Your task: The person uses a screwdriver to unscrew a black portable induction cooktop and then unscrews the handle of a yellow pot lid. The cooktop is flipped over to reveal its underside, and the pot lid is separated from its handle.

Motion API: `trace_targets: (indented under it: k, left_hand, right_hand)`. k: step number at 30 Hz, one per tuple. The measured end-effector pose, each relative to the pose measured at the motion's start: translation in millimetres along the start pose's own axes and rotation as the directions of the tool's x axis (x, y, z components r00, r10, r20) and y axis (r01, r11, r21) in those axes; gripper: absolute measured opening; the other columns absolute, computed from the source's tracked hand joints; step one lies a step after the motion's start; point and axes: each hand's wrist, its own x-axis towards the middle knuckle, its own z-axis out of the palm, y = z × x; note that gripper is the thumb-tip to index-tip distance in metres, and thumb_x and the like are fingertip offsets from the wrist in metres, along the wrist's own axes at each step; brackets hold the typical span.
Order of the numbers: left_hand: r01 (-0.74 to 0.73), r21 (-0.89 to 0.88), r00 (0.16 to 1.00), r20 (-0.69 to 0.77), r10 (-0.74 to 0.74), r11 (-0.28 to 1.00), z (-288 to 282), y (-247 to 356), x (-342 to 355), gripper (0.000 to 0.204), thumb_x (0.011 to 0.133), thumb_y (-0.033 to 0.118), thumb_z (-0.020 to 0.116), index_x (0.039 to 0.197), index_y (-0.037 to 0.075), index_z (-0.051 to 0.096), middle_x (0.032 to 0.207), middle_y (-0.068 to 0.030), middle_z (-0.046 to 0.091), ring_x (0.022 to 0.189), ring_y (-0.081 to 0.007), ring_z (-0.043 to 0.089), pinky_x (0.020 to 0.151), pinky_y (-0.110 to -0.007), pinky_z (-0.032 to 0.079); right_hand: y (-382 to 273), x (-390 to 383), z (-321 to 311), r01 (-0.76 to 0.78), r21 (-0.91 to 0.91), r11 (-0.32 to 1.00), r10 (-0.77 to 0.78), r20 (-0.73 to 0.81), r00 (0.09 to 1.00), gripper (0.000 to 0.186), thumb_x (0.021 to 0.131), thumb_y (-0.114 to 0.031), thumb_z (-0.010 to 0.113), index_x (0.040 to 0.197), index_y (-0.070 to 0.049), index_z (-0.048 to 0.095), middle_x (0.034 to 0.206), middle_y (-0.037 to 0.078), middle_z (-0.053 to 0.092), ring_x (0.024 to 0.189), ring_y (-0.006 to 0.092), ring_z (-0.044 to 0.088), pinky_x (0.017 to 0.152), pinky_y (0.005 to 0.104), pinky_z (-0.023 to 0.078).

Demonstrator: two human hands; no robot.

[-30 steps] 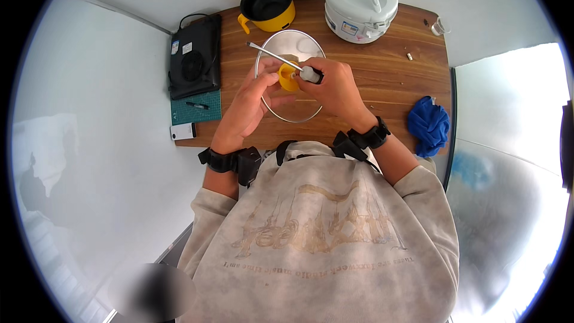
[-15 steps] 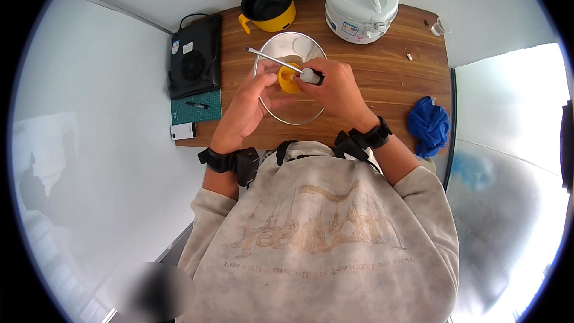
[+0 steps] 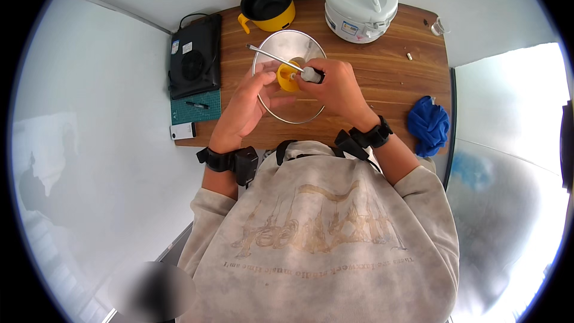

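Over the table's near part, a round glass lid (image 3: 306, 105) with a metal rim is held tilted, a yellow knob (image 3: 284, 72) at its middle. My left hand (image 3: 245, 100) grips the lid from the left: the thumb reaches the knob's edge, while other fingers show through the glass beneath. From the right, my right hand (image 3: 342, 87) has its fingertips pinched at the inside of the knob. A screwdriver (image 3: 276, 58) with a grey and black handle is tucked in that same hand, its flat tip pointing up and left. Whatever small part the fingertips pinch is hidden.
At the back stand a yellow pot (image 3: 280, 19) with a black inside and a white rice cooker (image 3: 353, 9). On the left lie a black appliance (image 3: 206, 54), a green cutting mat (image 3: 212, 107), a pen and a phone (image 3: 183, 131). A blue cloth (image 3: 429, 125) rests right.
The screwdriver and the lid have shifted very slightly. Both hands keep their places and holds.
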Motion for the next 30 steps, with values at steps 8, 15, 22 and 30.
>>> trace_targets:
  k: [8,15,22,30]
  left_hand:
    - [0.007,-0.019,1.000,0.028,-0.006,1.000,0.9,2.7,0.9,0.052,0.097,0.023,0.050,0.142,-0.001,0.037,0.138,-0.0165,0.049,0.127,-0.0281,0.053,0.101,-0.045,0.051]
    - [0.017,-0.039,1.000,0.027,-0.015,0.999,-0.6,2.0,1.9,0.054,0.097,0.023,0.049,0.144,0.001,0.035,0.140,-0.0152,0.049,0.128,-0.0286,0.053,0.102,-0.045,0.051]
    - [0.009,-0.004,0.998,0.056,-0.009,1.000,-0.2,2.3,1.2,0.042,0.098,0.024,0.047,0.134,0.003,0.042,0.138,-0.0139,0.050,0.126,-0.0264,0.054,0.101,-0.045,0.051]
    - [0.025,0.005,0.997,0.069,-0.025,1.000,1.6,4.1,-0.7,0.044,0.099,0.024,0.046,0.138,0.004,0.040,0.138,-0.0149,0.051,0.126,-0.0259,0.054,0.100,-0.045,0.051]
  right_hand:
    - [1.4,0.4,1.9,0.014,0.075,0.997,-0.013,-0.004,1.000,0.025,0.078,-0.013,0.077,0.098,0.001,0.071,0.084,0.019,0.070,0.070,0.0316,0.066,0.067,0.0349,0.053]
    - [-1.2,0.0,-0.1,0.035,0.053,0.998,-0.033,-0.038,0.999,0.023,0.079,-0.013,0.077,0.096,0.001,0.071,0.081,0.018,0.069,0.068,0.0300,0.066,0.066,0.0345,0.053]
    - [-0.3,1.7,-3.3,0.002,0.076,0.997,-0.004,0.020,1.000,0.022,0.080,-0.014,0.077,0.093,0.002,0.071,0.078,0.019,0.069,0.063,0.0288,0.064,0.063,0.0340,0.052]
    - [-1.4,1.5,-7.6,0.000,0.034,0.999,-0.001,0.055,0.998,0.021,0.079,-0.013,0.077,0.094,0.001,0.072,0.077,0.019,0.069,0.062,0.0295,0.064,0.063,0.0336,0.052]
